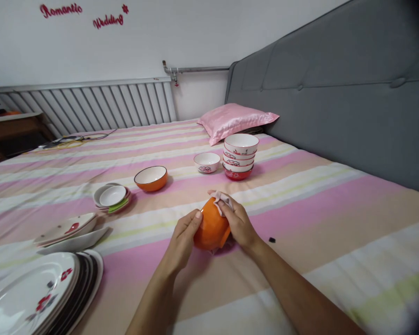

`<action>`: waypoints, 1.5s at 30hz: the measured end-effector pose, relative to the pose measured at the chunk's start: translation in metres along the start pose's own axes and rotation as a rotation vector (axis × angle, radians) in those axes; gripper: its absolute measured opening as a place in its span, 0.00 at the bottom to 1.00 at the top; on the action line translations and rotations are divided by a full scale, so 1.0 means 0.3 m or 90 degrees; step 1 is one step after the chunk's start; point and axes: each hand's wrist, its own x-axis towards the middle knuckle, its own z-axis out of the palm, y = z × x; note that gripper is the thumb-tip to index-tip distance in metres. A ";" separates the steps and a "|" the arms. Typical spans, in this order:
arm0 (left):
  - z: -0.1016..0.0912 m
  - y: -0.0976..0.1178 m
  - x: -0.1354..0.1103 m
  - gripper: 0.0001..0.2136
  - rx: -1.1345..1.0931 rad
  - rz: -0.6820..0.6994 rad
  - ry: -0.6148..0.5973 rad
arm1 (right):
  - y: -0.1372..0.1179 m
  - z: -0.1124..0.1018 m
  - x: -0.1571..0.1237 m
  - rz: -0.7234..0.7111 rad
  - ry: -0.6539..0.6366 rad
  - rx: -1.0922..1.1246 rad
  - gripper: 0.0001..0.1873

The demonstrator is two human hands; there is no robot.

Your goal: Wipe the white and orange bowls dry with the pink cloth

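Observation:
An orange bowl is held tilted on its side just above the striped bedsheet, its outside facing me. My left hand grips its left edge, thumb on the outer wall. At the upper right of the bowl, my right hand pinches a pale cloth against the rim. The fingers behind the bowl are hidden. Beyond it sit another orange bowl with a white inside, a small white bowl with a red pattern, and a stack of patterned bowls.
At the left are a stack of plates, oval dishes and nested small bowls. A small black object lies right of my hands. Farther back are a pink pillow, cables and a grey headboard.

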 end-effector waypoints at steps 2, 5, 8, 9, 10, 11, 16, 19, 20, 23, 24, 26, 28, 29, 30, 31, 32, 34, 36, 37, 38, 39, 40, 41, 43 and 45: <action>-0.002 0.001 0.002 0.16 0.002 -0.003 0.011 | 0.018 0.001 0.010 0.058 0.010 0.063 0.23; -0.006 -0.001 0.005 0.16 0.001 -0.010 0.019 | 0.029 0.004 0.026 0.114 0.040 0.148 0.23; -0.011 -0.006 0.007 0.16 -0.004 -0.007 0.035 | 0.035 0.007 0.033 0.147 0.074 0.173 0.22; -0.013 -0.008 0.008 0.16 -0.005 -0.003 0.049 | 0.038 0.007 0.032 0.151 0.081 0.162 0.23; -0.015 -0.010 0.009 0.16 -0.007 0.002 0.067 | 0.041 0.007 0.030 0.153 0.086 0.142 0.23; -0.016 -0.012 0.011 0.16 -0.009 0.005 0.087 | 0.044 0.007 0.026 0.151 0.088 0.116 0.23; -0.026 -0.016 0.022 0.15 -0.052 0.018 0.184 | 0.029 0.013 -0.006 0.041 0.068 -0.056 0.23; -0.035 -0.017 0.028 0.15 -0.075 0.016 0.241 | -0.002 0.022 -0.027 -0.092 0.010 -0.187 0.23; -0.038 -0.018 0.029 0.15 -0.079 0.016 0.250 | -0.012 0.024 -0.033 -0.135 -0.015 -0.234 0.24; -0.038 -0.020 0.028 0.14 -0.073 0.025 0.229 | -0.032 0.030 -0.046 -0.227 -0.077 -0.354 0.25; -0.036 -0.020 0.026 0.14 -0.063 0.030 0.212 | -0.037 0.031 -0.049 -0.244 -0.088 -0.381 0.26; -0.027 -0.020 0.024 0.14 -0.031 0.044 0.177 | -0.043 0.031 -0.052 -0.267 -0.096 -0.416 0.25; -0.015 -0.020 0.021 0.14 0.006 0.065 0.148 | -0.049 0.028 -0.051 -0.280 -0.097 -0.427 0.24; -0.009 -0.019 0.020 0.14 0.023 0.076 0.137 | -0.051 0.026 -0.050 -0.285 -0.096 -0.425 0.24; -0.003 -0.019 0.018 0.15 0.040 0.085 0.129 | -0.054 0.024 -0.049 -0.288 -0.096 -0.417 0.24; 0.003 -0.020 0.016 0.15 0.056 0.092 0.122 | -0.057 0.021 -0.047 -0.289 -0.094 -0.404 0.23; 0.008 -0.021 0.015 0.15 0.070 0.094 0.116 | -0.059 0.018 -0.044 -0.289 -0.093 -0.389 0.23; 0.016 -0.025 0.011 0.15 0.094 0.092 0.104 | -0.062 0.011 -0.038 -0.281 -0.089 -0.352 0.23; 0.023 -0.031 0.007 0.15 0.117 0.089 0.087 | -0.064 0.003 -0.030 -0.266 -0.084 -0.306 0.22; 0.027 -0.033 0.004 0.15 0.130 0.089 0.077 | -0.064 -0.002 -0.026 -0.256 -0.081 -0.280 0.21; 0.030 -0.035 0.002 0.15 0.143 0.090 0.067 | -0.063 -0.007 -0.021 -0.245 -0.079 -0.251 0.20; 0.034 -0.036 -0.001 0.15 0.156 0.090 0.057 | -0.061 -0.011 -0.016 -0.231 -0.076 -0.221 0.19; 0.037 -0.036 -0.004 0.15 0.168 0.088 0.046 | -0.059 -0.016 -0.012 -0.214 -0.073 -0.191 0.18; 0.039 -0.035 -0.007 0.16 0.179 0.086 0.036 | -0.055 -0.020 -0.007 -0.190 -0.068 -0.159 0.17; 0.041 -0.032 -0.011 0.16 0.192 0.079 0.015 | -0.043 -0.025 0.002 -0.129 -0.057 -0.090 0.16; 0.038 -0.026 -0.012 0.16 0.193 0.071 -0.001 | -0.029 -0.027 0.011 -0.048 -0.045 -0.018 0.17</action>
